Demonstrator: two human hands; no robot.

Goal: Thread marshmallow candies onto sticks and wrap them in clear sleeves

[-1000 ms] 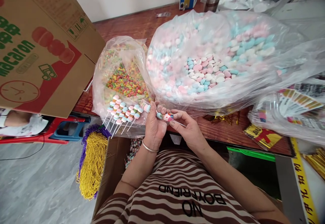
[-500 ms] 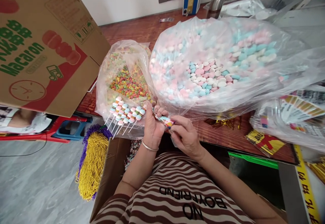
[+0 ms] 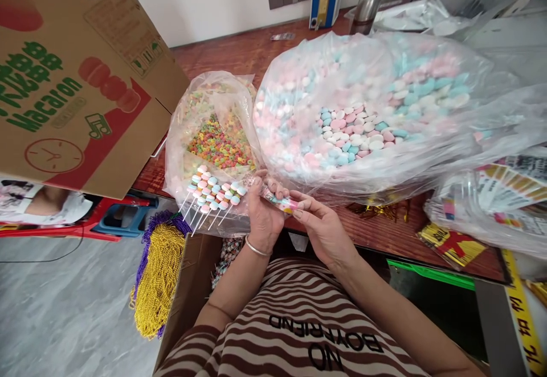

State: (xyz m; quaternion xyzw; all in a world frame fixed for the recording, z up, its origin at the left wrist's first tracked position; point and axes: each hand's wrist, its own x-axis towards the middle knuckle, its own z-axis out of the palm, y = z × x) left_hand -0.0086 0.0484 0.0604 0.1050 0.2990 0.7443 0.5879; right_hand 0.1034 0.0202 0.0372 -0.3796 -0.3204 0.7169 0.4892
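My left hand (image 3: 265,209) is closed round a small clear candy wrapper (image 3: 284,203) with a colourful printed end. My right hand (image 3: 325,226) pinches that printed end between thumb and fingers. What lies inside the wrapper is partly hidden by my fingers. Left of my left hand, several candy skewers (image 3: 213,192) of pink, white and blue pieces on white sticks rest on a bag of ring-shaped candies (image 3: 222,143). Behind my hands lies a large clear bag of pastel tablet candies (image 3: 354,132).
A tall cardboard carton (image 3: 85,115) stands at the left. An open cardboard box (image 3: 179,286) sits below the table edge, near gold bead strands (image 3: 156,286). Packets of printed wrappers (image 3: 508,189) and gold twist ties (image 3: 450,243) lie at the right.
My right hand's fingers have straightened along the wrapper's printed end. Both hands and the wrapper appear slightly further right, as the whole view has shifted a little.
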